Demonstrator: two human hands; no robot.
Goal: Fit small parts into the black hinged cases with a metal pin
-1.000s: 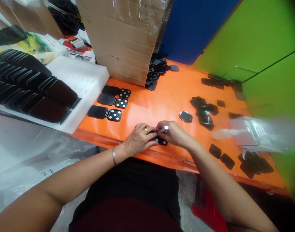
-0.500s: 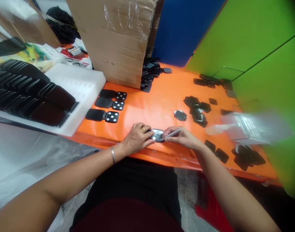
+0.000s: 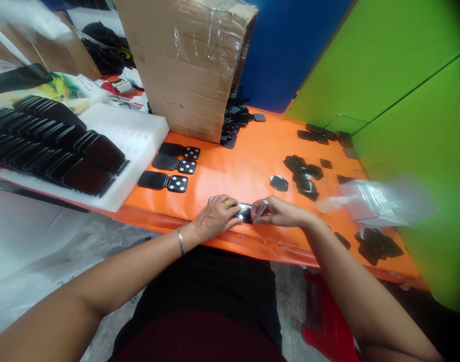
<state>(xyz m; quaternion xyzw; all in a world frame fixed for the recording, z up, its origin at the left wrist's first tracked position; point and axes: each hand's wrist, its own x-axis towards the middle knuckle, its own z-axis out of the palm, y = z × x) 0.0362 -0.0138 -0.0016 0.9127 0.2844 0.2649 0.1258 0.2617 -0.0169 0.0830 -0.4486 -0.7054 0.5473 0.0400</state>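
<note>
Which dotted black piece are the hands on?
The dotted piece at the table's near edge, partly under the left hand, with the right hand holding a silvery rod at its edge; the three lined-up pieces at left lie untouched.

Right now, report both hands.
Left hand: touching the black case; whether gripping cannot be told.
Right hand: closed, holding the silver rod.

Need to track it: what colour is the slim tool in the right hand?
The slim tool is silvery; head view shows it best.
</note>
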